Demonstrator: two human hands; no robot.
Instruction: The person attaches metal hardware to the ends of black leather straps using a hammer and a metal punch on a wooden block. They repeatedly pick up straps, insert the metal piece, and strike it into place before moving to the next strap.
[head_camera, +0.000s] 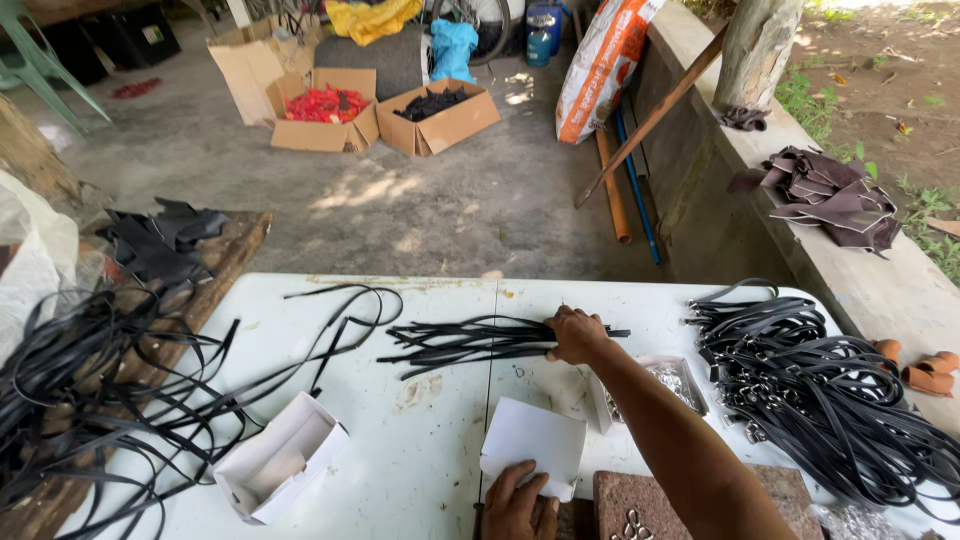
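Strap heap (830, 390) beside right hand (577, 335)

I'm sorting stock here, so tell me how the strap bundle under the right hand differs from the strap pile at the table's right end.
The bundle of straps under the right hand is small; the pile of straps is far larger. The bundle's straps lie nearly straight, side by side; the pile's are looped and tangled. The pile shows metal clips; none shows on the bundle. Both are thin and black, on the white table.

Matt black leather-like strips (480, 340), smooth white plastic table (420, 470), white paper box (533, 440).
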